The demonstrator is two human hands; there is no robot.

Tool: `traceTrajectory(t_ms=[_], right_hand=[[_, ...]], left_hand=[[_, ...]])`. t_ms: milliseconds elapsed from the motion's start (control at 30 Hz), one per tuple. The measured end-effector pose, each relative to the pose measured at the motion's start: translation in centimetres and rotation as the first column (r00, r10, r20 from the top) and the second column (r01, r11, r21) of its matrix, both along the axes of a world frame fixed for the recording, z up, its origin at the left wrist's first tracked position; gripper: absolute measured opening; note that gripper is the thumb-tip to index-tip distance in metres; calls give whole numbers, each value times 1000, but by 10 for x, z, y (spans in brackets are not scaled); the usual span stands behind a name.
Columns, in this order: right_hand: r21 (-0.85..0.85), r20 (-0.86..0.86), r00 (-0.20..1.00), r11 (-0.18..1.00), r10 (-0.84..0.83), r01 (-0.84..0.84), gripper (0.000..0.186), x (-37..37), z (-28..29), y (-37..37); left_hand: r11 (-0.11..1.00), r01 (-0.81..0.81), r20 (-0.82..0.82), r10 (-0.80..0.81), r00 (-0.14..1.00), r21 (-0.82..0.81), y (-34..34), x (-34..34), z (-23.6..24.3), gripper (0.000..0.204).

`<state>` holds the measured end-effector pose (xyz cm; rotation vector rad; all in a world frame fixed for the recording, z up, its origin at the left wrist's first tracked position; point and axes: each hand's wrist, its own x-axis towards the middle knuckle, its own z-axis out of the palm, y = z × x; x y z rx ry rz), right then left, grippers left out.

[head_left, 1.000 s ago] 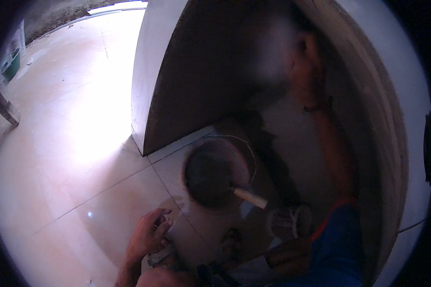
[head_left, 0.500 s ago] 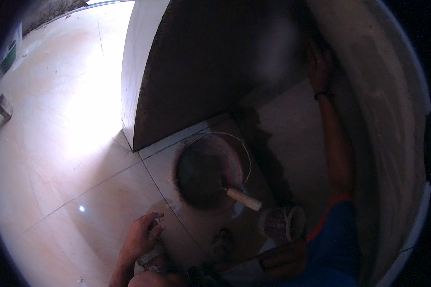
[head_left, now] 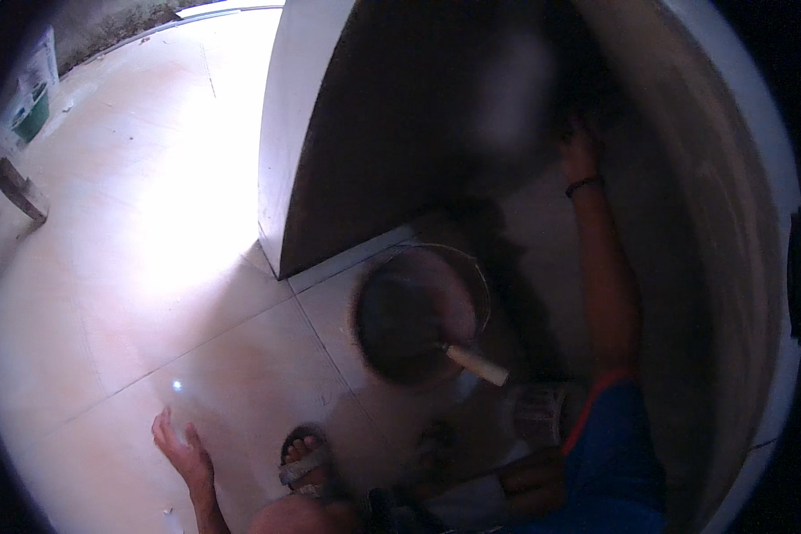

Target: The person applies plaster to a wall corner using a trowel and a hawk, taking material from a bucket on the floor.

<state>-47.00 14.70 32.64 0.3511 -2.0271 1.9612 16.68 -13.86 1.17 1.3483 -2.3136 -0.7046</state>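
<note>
Reach carefully with right hand (cannot tell fingers' state in shadow), steering clear of bucket and handle, balancing with left hand, empty and wide-fingered.

Between four and five o'clock, a short, deep-blue fabric sleeve ends in a narrow orange-red edging. The long, bare right forearm bears a thin, dark, rounded wristband at two o'clock. Toward eight o'clock, the five-fingered left hand is bare. At seven o'clock, one foot wears an open-toed sandal with broad greyish straps and a dark rim, above a rounded, bare knee.
</note>
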Motion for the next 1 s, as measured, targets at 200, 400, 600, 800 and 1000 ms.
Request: traceTrajectory(t_ms=[200,400,600,800,1000], right_hand=[[13,-166,985,998,57,-55,51,59,-2,-58],[243,-636,766,966,92,85,58,168,-7,-130],[380,-814,557,877,165,295,51,245,-36,-182],[497,-609,720,868,333,19,44,289,-117,-194],[312,-387,916,950,104,25,51,317,-165,-149]], left_hand=[[935,-278,274,333,902,-219,-5,125,-49,59],[874,-317,336,443,831,-368,22,177,-92,62],[867,-281,207,389,898,-411,23,191,-103,65],[878,-255,260,378,889,-405,23,190,-103,67],[881,-260,250,375,893,-394,24,186,-99,66]])
